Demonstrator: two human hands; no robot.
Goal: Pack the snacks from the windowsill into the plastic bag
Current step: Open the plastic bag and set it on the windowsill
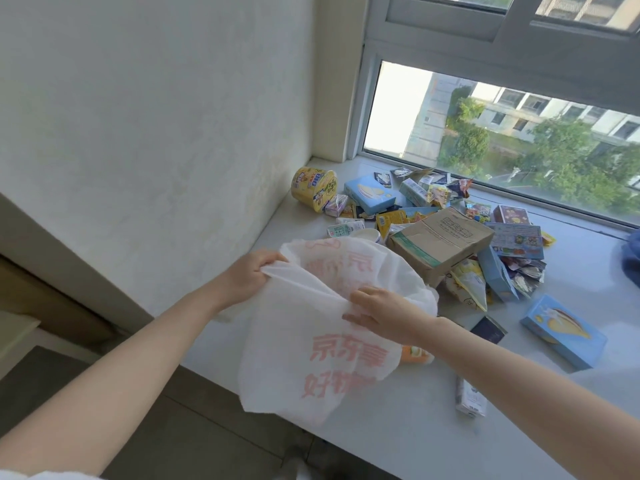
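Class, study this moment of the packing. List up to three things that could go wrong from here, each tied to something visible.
1. The thin white plastic bag hangs partly over the front edge of the white windowsill; once loaded, it might slide off.
2. Corners of the brown cardboard box could tear it.
3. The small white carton lies near that edge and may be knocked off.

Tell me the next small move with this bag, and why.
Probably pull the two hands apart to spread the mouth of the plastic bag wide. The left hand grips its far rim, the right hand pinches the near layer, the mouth looks only partly open, and the snacks in view lie on the windowsill.
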